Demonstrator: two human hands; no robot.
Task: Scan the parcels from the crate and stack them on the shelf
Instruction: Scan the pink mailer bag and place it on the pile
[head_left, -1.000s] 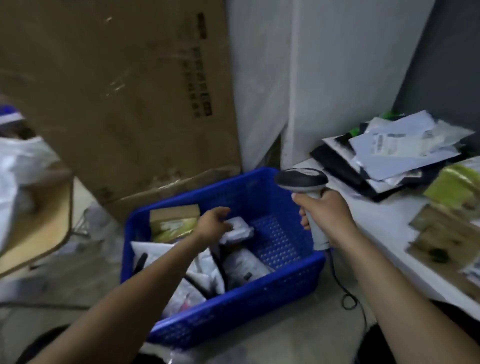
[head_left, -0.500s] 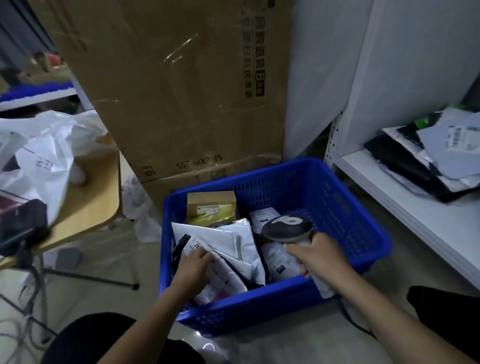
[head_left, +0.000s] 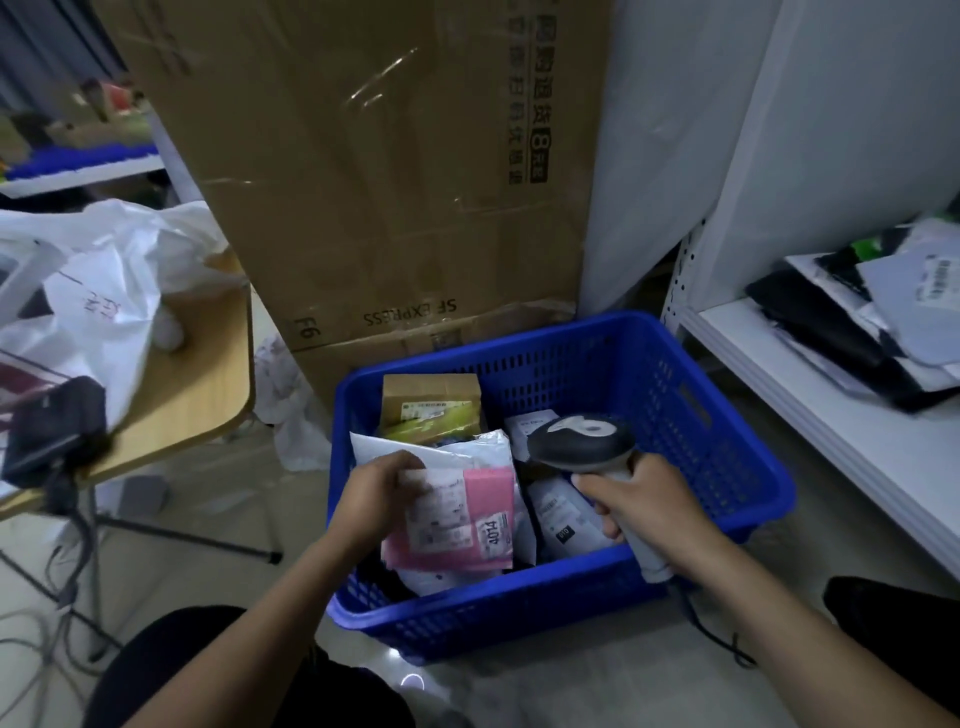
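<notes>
A blue plastic crate (head_left: 727, 415) on the floor holds several parcels. My left hand (head_left: 374, 493) grips a pink parcel (head_left: 467, 519) with white labels, lifted above the white mailers at the crate's left side. My right hand (head_left: 644, 504) holds a grey barcode scanner (head_left: 582, 444) by its handle, its head over the crate's middle, just right of the pink parcel. A brown box (head_left: 431, 405) lies at the crate's back left. The white shelf (head_left: 831, 415) on the right carries a pile of black and grey parcels (head_left: 872, 317).
A large cardboard box (head_left: 363, 182) leans behind the crate. At the left stands a wooden table (head_left: 197, 364) with white plastic bags (head_left: 104, 291) and a black device (head_left: 52, 431). Cables (head_left: 57, 587) trail on the floor under it. The scanner's cord (head_left: 711, 629) runs along the floor.
My left hand has taken hold of the pink parcel and raised it from the pile. The scanner has come in closer beside it. The view has tilted down a little.
</notes>
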